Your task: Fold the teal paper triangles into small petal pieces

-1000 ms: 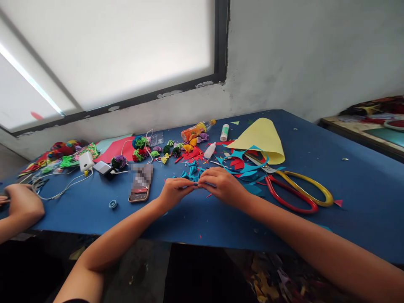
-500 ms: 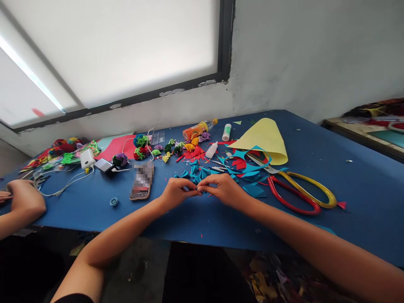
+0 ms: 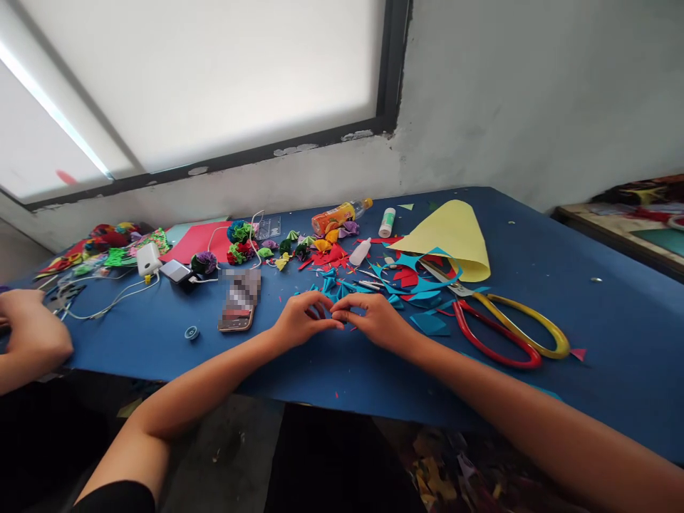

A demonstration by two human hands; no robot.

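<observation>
Blue table (image 3: 588, 299) unchanged; left hand (image 3: 302, 324) and right hand (image 3: 374, 320) still pinch blue paper piece (image 3: 338, 313).

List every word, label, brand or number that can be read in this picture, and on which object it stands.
None can be read.
Orange bottle: its label is too small and blurred.
Phone: its screen is blurred.
White glue bottle: no print can be made out.
</observation>
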